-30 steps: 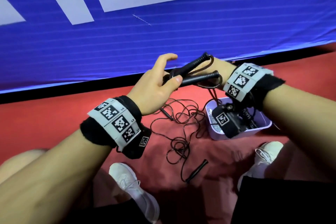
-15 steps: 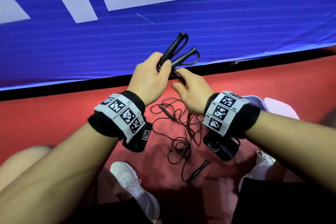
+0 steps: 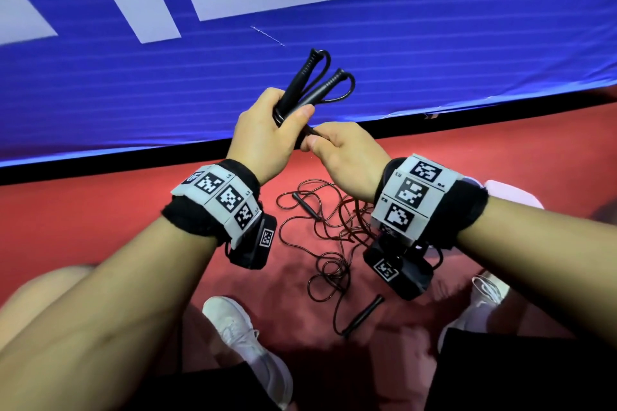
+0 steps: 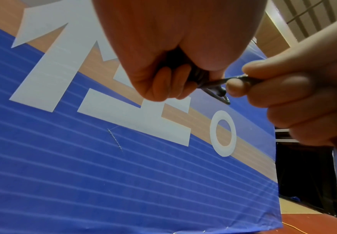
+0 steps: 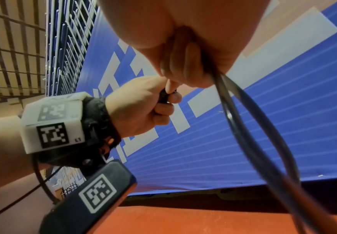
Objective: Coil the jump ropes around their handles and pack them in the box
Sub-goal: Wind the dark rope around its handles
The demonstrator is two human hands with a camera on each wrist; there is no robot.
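Observation:
In the head view my left hand (image 3: 287,117) grips the lower ends of two black jump-rope handles (image 3: 312,82), which point up and away with cord loops at their tips. Just below, my right hand (image 3: 317,143) pinches this rope's cord close to my left hand. The left wrist view shows my left hand (image 4: 163,85) curled on the handles and the right hand (image 4: 280,95) pinching the cord (image 4: 213,83). In the right wrist view the cord (image 5: 249,134) hangs down in a loop from my right hand (image 5: 183,66). The lavender box (image 3: 510,192) is mostly hidden behind my right wrist.
A second jump rope (image 3: 327,243) lies tangled on the red floor between my forearms, one handle (image 3: 305,205) at its far side and another handle (image 3: 362,315) nearer my feet. A blue banner (image 3: 133,87) stands straight ahead. White shoes (image 3: 247,344) are below.
My left hand closed around the handles and tipped them upright. My right hand came from behind the handles to just below them and took the cord, covering the box.

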